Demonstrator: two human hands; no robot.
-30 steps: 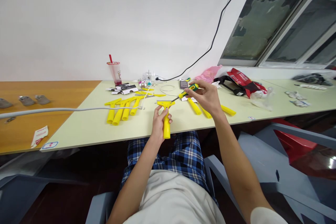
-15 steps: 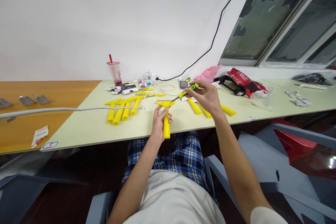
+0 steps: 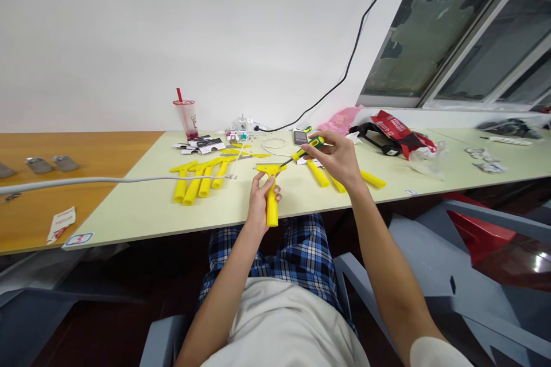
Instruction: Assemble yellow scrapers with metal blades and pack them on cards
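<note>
My left hand is wrapped round the handle of a yellow scraper, whose wide head with a grey blade edge points away from me. In my right hand is a green-and-yellow screwdriver, gripped by the handle with the fingertips. Its dark shaft slants down left, and the tip meets the right part of the scraper's head; a screw there is too small to make out. To the left lie several yellow scrapers side by side. Several yellow handles lie right, partly behind my right hand.
Behind the scrapers stand a plastic cup with a red straw and black-and-white papers. A white cable crosses the left side. A dark small device, a pink bag and a red package lie toward the back right.
Almost nothing differs. The view has shifted very slightly, while both hands keep their holds and the screwdriver tip stays at the scraper's head.
</note>
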